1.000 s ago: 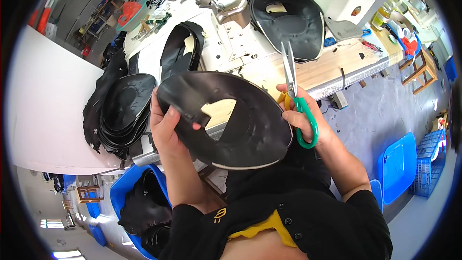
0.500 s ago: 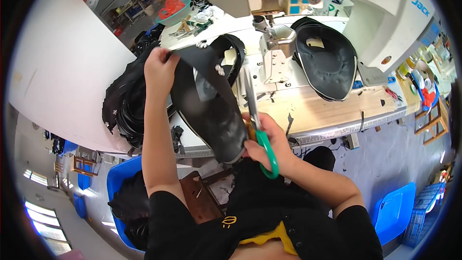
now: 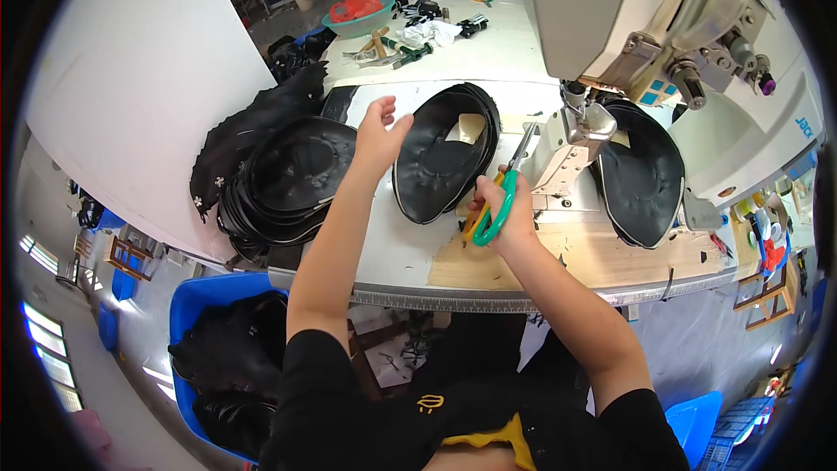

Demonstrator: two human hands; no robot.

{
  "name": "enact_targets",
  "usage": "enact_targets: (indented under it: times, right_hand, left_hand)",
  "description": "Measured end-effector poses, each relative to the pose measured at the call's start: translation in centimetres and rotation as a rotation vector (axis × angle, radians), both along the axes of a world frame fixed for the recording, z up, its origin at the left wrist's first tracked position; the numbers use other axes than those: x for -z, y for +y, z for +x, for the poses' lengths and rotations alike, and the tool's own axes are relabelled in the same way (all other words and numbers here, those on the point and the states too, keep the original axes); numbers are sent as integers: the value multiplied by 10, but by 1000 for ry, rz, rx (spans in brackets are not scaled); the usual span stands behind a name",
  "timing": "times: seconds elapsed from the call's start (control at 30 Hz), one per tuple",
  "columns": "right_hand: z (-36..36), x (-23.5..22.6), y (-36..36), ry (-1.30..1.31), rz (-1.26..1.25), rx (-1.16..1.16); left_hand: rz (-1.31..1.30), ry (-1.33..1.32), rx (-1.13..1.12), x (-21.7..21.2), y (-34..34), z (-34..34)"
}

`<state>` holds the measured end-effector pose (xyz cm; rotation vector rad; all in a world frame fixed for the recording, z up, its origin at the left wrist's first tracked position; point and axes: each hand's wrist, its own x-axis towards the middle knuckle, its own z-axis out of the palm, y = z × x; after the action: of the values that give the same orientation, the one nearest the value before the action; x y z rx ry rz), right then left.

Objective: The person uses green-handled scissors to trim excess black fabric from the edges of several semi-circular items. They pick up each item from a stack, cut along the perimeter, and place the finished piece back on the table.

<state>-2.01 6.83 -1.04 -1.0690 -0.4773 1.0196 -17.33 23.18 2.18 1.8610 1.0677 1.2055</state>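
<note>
My left hand (image 3: 378,141) is raised over the white worktop with its fingers apart and nothing in it. It hangs between two stacks of black, hollow moulded leather-like pieces: the left stack (image 3: 301,161) and the middle stack (image 3: 427,170), whose top piece has a cream patch (image 3: 471,128) inside. My right hand (image 3: 518,220) grips scissors (image 3: 500,222) with one green and one yellow handle loop; the blades point up and away, towards the sewing machine's post (image 3: 567,148). Beyond that post lies a third black stack (image 3: 641,183).
The sewing machine (image 3: 588,4) overhangs the right side. Flat black pieces (image 3: 253,126) lie against the white wall panel (image 3: 144,87). A green basin (image 3: 362,22) and hand tools (image 3: 410,57) stand at the back. Below the front edge, a blue tub (image 3: 187,301) holds black material.
The black piece with its strap has left my hands. My left hand has opened. The scissors remain in my right hand, and the view has shifted, showing more of the worktop's far part.
</note>
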Motion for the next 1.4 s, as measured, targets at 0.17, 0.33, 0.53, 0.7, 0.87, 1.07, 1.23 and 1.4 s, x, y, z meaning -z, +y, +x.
enact_targets:
  times: [0.17,0.33,0.53,0.7,0.87,1.07,1.23,1.4]
  right_hand:
    - [-7,1,28,-325,-57,-1]
    - [9,-9,72,-721,-88,152]
    - [17,-17,67,-615,21,218]
    - [5,-17,-7,-670,216,62]
    - [10,-9,-72,-762,148,-54]
    - [6,-13,-115,-620,153,-191]
    - [17,-16,-139,-564,123,-199]
    - [27,-14,-160,-585,54,-211]
  left_hand:
    - [-121,-99,46,38,-71,-26]
    - [106,87,-60,68,-91,0]
    - [-122,-111,89,58,-119,18]
    - [37,124,88,39,-135,-23]
    - [622,370,-374,-10,-94,-101]
    - [494,872,-886,-21,-39,-219]
    - [765,812,-724,-11,-36,-222]
    - [777,1060,-822,-7,-51,-212]
